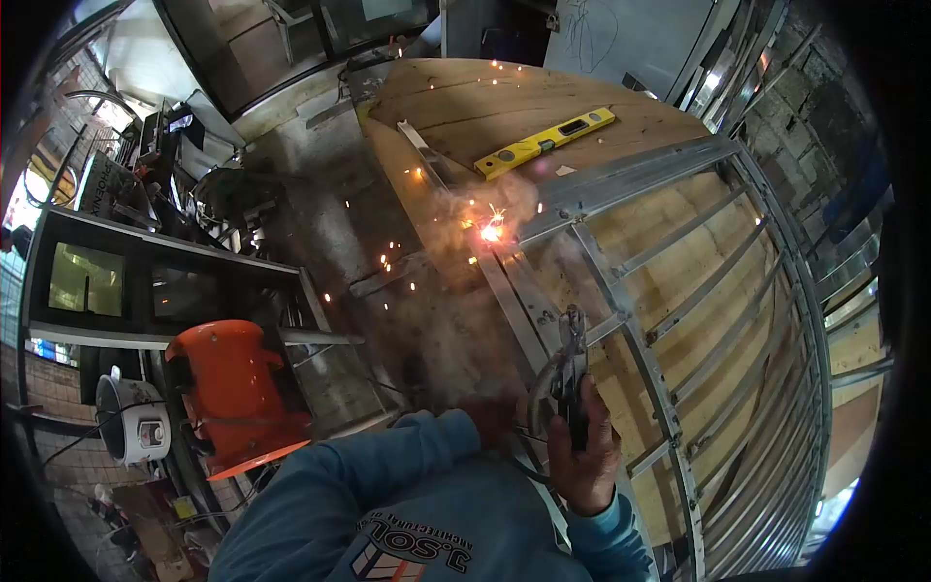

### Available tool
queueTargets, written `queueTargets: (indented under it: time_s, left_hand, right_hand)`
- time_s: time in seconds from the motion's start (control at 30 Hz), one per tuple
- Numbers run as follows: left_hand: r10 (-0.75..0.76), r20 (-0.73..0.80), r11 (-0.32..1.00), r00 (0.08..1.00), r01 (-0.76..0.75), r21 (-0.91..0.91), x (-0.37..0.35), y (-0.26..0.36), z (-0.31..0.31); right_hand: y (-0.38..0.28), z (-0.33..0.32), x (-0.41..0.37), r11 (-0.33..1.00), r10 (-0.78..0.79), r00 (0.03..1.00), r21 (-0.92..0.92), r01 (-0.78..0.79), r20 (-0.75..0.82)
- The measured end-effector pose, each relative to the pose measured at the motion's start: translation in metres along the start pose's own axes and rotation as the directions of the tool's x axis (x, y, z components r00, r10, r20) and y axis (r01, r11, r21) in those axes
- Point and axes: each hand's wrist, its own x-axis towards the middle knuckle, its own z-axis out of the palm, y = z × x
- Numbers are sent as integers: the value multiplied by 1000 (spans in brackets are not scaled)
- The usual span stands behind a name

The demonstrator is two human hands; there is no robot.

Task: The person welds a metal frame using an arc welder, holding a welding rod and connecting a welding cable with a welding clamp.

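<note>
My right hand [589, 459] is wrapped around a pliers-like metal tool [570, 383] with dark handles, its jaws pointing away from me. Beneath and beside it runs a flat metal bar [519, 301] of the frame. At that bar's far end, a bright welding arc [492, 233] glows with smoke and flying sparks. My left hand [495, 417] is low beside the bar, dark and partly hidden; its fingers do not show clearly. A welded metal frame [640, 354] with curved bars lies to the right on plywood.
A yellow spirit level [545, 144] lies on the plywood board [436, 87], near a thin metal strip [419, 141]. At left stand an orange drum-shaped blower [228, 388], a white rice cooker [131, 422] and a dark-framed panel [145, 281]. Metal lengths lean at the upper right.
</note>
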Motion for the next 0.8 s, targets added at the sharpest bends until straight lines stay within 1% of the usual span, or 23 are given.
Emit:
queueTargets:
  time_s: [0.07,0.17,0.23,0.3,0.33,0.37,0.43,0.53,0.63,0.73,0.8]
  left_hand:
    - [4,1,1000,1000,-4,0,1,1,0]
    - [12,1,1000,1000,-12,5,1,1,-1]
    - [11,0,1000,1000,-11,2,2,1,0]
    - [5,2,1000,1000,-5,9,0,1,0]
    - [3,3,1000,1000,-3,7,0,0,1]
    - [-1,3,1000,1000,1,7,-1,0,0]
    - [-1,-1,1000,1000,1,5,-1,-1,0]
    - [-10,-6,1000,1000,10,10,0,-2,-1]
    - [-10,-5,1000,1000,10,7,-1,-2,0]
    - [-12,1,1000,1000,12,5,-3,-3,1]
    - [-12,5,1000,1000,12,9,-5,-4,2]
  right_hand:
    - [1,1,1,1000,-3,1000,13,3,-23]
    - [2,1,4,996,29,999,85,-31,18]
    - [5,5,-3,973,99,995,208,-104,32]
    - [4,1,-4,970,137,989,196,-145,57]
    - [4,2,-3,984,94,996,151,-94,5]
    - [1,0,-2,979,104,995,175,-104,10]
    - [8,1,-7,986,112,993,119,-116,41]
    - [6,3,-3,996,80,996,21,-81,29]
    - [5,6,-1,998,43,998,54,-45,36]
    - [2,13,4,988,74,991,146,-58,-107]
    - [-7,1,11,979,153,987,125,-159,54]
